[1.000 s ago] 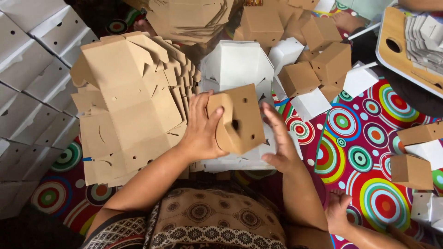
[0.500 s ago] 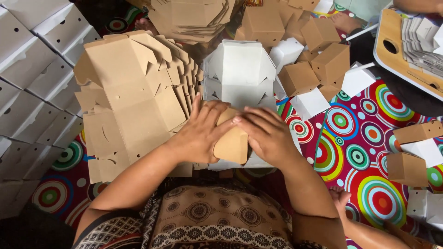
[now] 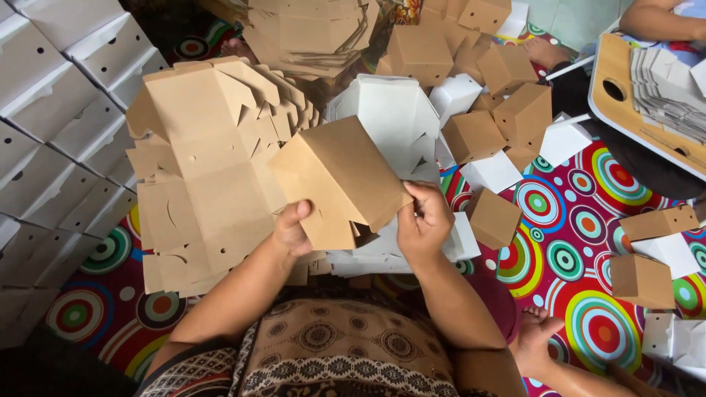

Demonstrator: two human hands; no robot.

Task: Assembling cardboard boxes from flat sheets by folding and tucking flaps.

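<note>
Under everything we see a floor mat [image 3: 588, 242] with bright rings in many colours, and it carries all the things here. Along its left edge stand rows of white boxes [image 3: 51, 132], packed close one beside another. Just right of them lies a big stack of flat brown cardboard sheets [image 3: 198, 184], cut with flaps and small holes, and a second stack of brown sheets [image 3: 309, 33] lies at the far edge. Between them, toward the middle, lies a pile of white flat sheets [image 3: 390, 117]. On the right half of the mat many small folded brown boxes [image 3: 522, 110] are scattered, some touching each other, some well apart. In the far right corner a wooden board [image 3: 614, 95] with a round hole holds grey sheets. In the middle, near us, we hold a half-folded brown box [image 3: 338, 180] above the mat, tilted. Our left hand [image 3: 293, 229] is closed on its lower left edge, and our right hand [image 3: 423, 220] grips its lower right corner, so the hands stay apart on both sides.
</note>
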